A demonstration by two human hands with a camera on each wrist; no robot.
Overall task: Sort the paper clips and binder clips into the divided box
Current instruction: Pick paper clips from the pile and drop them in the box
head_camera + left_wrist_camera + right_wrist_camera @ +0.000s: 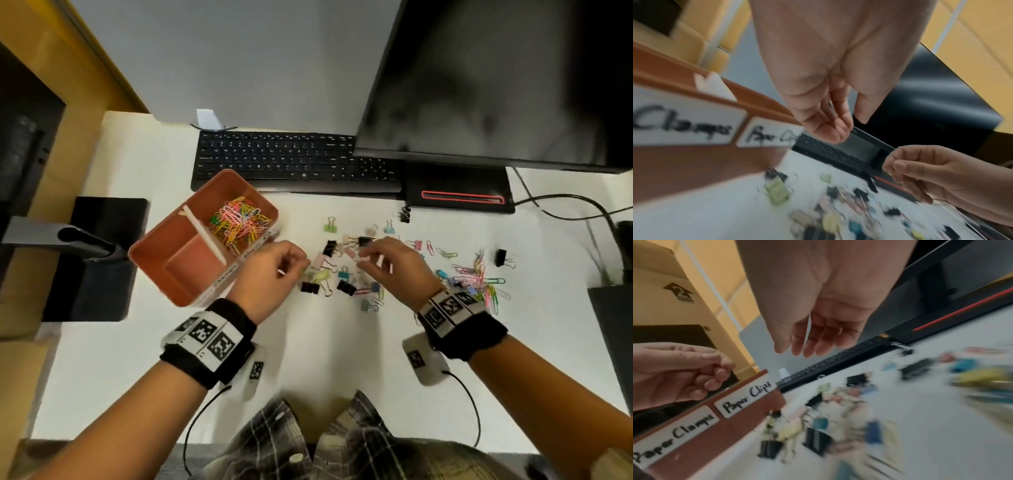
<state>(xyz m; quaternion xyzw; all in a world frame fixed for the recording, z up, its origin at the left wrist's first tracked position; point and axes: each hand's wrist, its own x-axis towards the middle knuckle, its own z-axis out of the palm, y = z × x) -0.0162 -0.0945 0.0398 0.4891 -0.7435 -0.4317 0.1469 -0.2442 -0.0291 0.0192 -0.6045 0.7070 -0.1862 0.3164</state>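
Wiry paper clips (236, 219), rounded box (161, 236)

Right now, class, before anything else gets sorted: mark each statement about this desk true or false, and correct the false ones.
1. The paper clips in the box lie in the compartment of the divided box farther from the person. True.
2. The box's labels read "Pens" and "Pencils". False: they read "Paper Clamps" and "Paper Clips".
3. Binder clips lie loose on the desk. True.
4. Every paper clip is already in the box. False: a loose pile of paper clips lies on the desk, to the person's right.
5. The keyboard lies between the person and the box. False: it lies beyond the box.
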